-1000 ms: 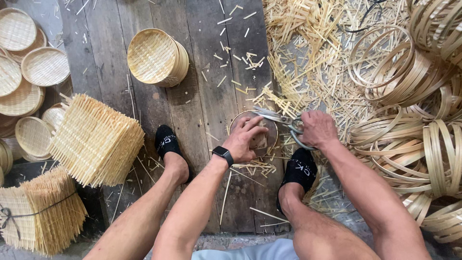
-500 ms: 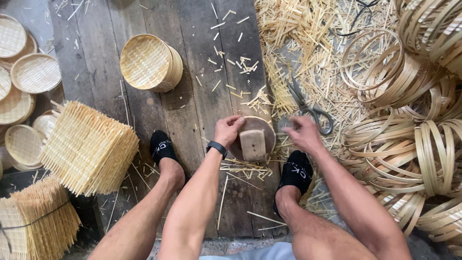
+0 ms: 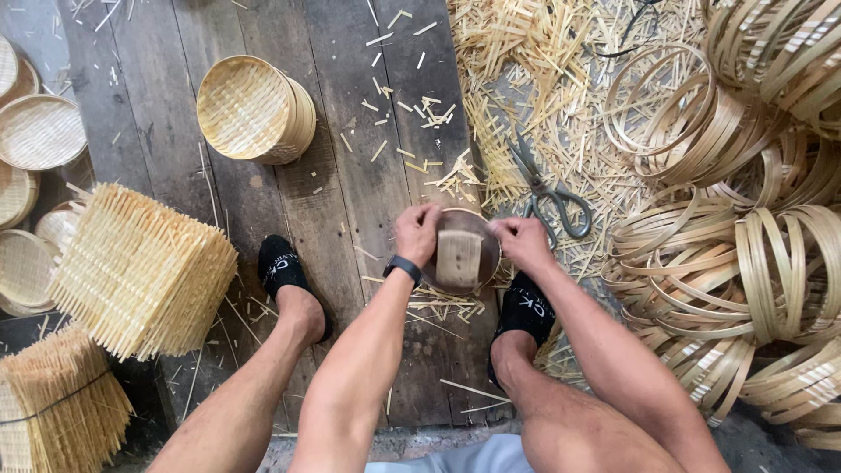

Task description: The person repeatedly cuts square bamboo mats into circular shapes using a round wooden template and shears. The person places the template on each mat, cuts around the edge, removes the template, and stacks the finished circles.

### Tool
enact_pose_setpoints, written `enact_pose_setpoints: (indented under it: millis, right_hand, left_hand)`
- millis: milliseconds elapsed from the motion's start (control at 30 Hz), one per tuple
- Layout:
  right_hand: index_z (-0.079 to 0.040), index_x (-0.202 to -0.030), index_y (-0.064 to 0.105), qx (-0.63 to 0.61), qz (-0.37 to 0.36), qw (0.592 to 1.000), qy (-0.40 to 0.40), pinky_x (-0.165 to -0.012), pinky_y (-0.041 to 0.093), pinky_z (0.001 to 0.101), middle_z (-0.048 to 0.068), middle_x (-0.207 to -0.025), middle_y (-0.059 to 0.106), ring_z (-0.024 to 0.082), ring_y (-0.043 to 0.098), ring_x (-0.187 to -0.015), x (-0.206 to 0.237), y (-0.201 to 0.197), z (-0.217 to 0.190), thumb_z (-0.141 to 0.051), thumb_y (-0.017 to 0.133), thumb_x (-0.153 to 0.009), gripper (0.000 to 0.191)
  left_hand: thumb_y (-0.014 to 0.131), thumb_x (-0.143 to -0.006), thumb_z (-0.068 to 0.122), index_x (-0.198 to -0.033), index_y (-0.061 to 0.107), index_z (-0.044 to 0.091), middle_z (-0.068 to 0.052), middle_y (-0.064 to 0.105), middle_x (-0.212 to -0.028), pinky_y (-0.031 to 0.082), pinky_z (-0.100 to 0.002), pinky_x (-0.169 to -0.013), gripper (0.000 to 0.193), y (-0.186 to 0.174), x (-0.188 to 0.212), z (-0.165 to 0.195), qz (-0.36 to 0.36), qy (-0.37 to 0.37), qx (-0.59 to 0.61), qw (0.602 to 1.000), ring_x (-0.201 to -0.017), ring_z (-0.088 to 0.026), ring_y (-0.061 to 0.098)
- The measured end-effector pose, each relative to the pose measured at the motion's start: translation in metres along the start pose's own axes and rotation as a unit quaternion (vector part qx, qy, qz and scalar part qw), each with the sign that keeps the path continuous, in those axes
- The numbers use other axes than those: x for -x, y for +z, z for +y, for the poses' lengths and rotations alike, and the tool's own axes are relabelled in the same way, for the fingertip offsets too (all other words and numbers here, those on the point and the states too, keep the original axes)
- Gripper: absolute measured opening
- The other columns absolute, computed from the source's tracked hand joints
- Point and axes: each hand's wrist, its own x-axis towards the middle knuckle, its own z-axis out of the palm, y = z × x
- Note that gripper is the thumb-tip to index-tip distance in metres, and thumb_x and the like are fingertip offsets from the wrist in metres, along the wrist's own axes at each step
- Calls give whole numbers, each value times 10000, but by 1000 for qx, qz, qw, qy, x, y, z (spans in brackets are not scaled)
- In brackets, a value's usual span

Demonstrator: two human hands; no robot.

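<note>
Between the feet, left hand and right hand gripping round wooden mould

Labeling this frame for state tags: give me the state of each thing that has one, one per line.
round wooden mould: gripped at both edges, flat block on top
left hand: closed on the mould's left edge
right hand: closed on its right edge
scissors: lying loose on the strips, blades shut
basket stack: tipped on its side
</note>
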Motion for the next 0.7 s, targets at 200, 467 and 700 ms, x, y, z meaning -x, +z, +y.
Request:
enact_pose_setpoints:
  millis: [200,467,700]
  right_hand:
    - [33,-1102,721,-197,-148,944,221,-676,657,331,112,-931,750,193,726,-788,21,-5,13,-150,757,-882,289]
    - [93,-1046,741,-252,-99,931,245,-612,640,338,165,-880,750,227,731,-689,20,2,32,-76,761,-877,240]
    - [140,-1013,732,-223,-66,944,236,-607,630,363,187,-874,728,261,718,-695,25,2,10,-75,790,-890,255]
  left_hand:
    - [782,-907,226,-1053,800,40,-106,799,-931,562,-325,-762,237,-31,33,-34,-7,-183,-64,981,-816,-160,735]
    - [827,-834,82,-1100,760,6,-44,764,-897,545,-265,-599,284,-38,37,-39,-12,-348,207,914,-703,-120,681]
    - [852,-832,107,-1090,808,22,-75,792,-924,560,-259,-659,275,-34,34,-25,44,-339,65,937,-725,-120,693]
